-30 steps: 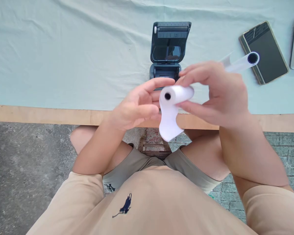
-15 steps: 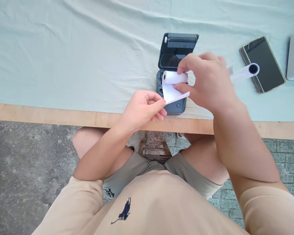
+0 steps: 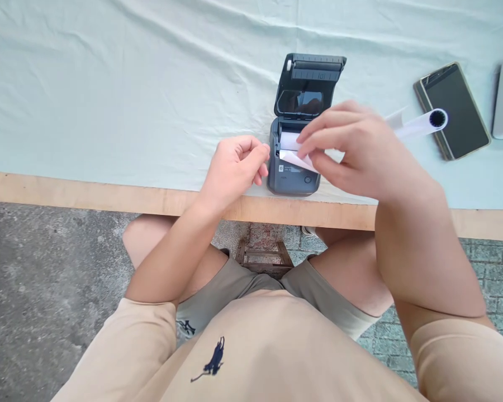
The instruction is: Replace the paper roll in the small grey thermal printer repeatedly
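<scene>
1. Head view, clock face centred on the printer: a roll of white paper (image 3: pixel 289 140) sits in the bay of a dark printer (image 3: pixel 295 183), whose lid (image 3: pixel 310 84) stands raised at twelve o'clock. A paper flap (image 3: pixel 295 160) juts toward six.
2. The right hand (image 3: pixel 354 151), at three o'clock, reaches over the roll with fingers half spread; whether it pinches the flap cannot be told.
3. At nine, the left hand (image 3: pixel 237 170) is loosely curled just beside the casing, thumb against forefinger, nothing visible in its hold.
4. The roll looks light, firm when wound; the flap, thin and soft, likely creases or tears easily. The roll's ends and the flap's corners seem the safest holds.
5. Toward three lie a white tube (image 3: pixel 417 125) and a phone (image 3: pixel 461 106).
</scene>
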The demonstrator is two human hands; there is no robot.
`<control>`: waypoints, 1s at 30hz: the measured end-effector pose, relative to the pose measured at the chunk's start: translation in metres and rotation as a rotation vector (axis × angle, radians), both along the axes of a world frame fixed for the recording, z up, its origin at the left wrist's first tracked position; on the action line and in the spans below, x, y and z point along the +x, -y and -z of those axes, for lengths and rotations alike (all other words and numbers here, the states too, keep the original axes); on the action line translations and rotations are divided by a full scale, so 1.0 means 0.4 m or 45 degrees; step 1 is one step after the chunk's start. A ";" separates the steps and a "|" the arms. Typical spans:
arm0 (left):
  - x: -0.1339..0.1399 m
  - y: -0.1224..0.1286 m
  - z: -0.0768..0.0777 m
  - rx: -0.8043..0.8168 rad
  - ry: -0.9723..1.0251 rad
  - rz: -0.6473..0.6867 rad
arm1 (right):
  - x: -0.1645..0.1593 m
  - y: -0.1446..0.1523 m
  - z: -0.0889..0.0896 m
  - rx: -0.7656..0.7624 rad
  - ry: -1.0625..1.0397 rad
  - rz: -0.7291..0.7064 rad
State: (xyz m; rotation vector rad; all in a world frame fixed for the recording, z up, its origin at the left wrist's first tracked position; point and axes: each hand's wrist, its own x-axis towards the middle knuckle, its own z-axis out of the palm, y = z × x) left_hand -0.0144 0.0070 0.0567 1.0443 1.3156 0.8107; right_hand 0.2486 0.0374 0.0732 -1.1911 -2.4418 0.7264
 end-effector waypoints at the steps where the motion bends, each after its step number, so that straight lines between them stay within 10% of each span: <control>1: 0.000 0.002 0.007 0.036 -0.033 0.005 | 0.001 0.012 -0.004 0.000 -0.012 -0.044; 7: 0.021 0.022 0.089 0.285 -0.249 -0.010 | 0.015 0.058 0.021 0.080 -0.092 -0.026; 12: 0.018 0.018 0.143 0.328 -0.321 0.059 | 0.023 0.013 0.065 0.062 -0.410 0.527; 18: 0.012 0.013 0.134 0.295 -0.340 0.056 | -0.034 -0.039 0.051 -0.165 -0.626 0.534; 30: 0.020 0.008 0.106 0.221 -0.256 0.011 | 0.045 -0.001 0.114 -0.397 -0.245 0.557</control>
